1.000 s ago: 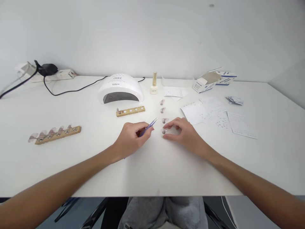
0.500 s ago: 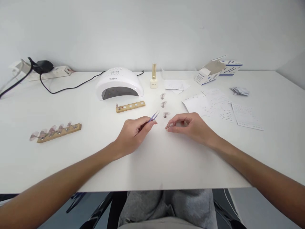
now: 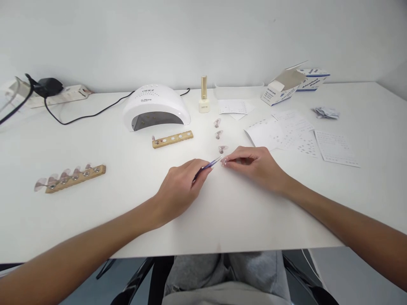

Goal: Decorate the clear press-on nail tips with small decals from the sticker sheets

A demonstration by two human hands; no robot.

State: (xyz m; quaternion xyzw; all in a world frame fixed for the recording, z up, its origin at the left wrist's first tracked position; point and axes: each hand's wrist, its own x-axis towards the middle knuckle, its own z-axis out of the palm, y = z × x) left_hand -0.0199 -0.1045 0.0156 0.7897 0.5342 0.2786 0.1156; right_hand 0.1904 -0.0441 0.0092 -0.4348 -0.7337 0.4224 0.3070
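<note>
Here's the small clear piece (image 3: pixel 224 162), pinched at the fingertips of the right hand (image 3: pixel 254 167), just in front of a column of three similar pieces; whether its underside rests on the table is hidden. Right up beside it come the tips of the purple tweezers (image 3: pixel 210 164), gripped in the left hand (image 3: pixel 181 186), and whether metal meets piece is too fine to call. Tense spot, this: the piece is tiny and looks slick, so a loose pinch could let it twist or pop free, and a hard nudge from those pointed tips could scratch it or knock it askew. The nearest standing piece (image 3: pixel 221 150) sits just beyond the right fingers, so a stray knuckle could topple it. Farther off, the short wooden bar (image 3: pixel 172 139), the bottle (image 3: pixel 204 97) and the white lamp (image 3: pixel 156 106) stand out of elbow range. And what a change from a second ago! Back then the right fingers were spread around the piece as it stood at the front of the column; now they've closed on it, and the tweezers, splayed and off to the side before, have narrowed and swung in close.
</note>
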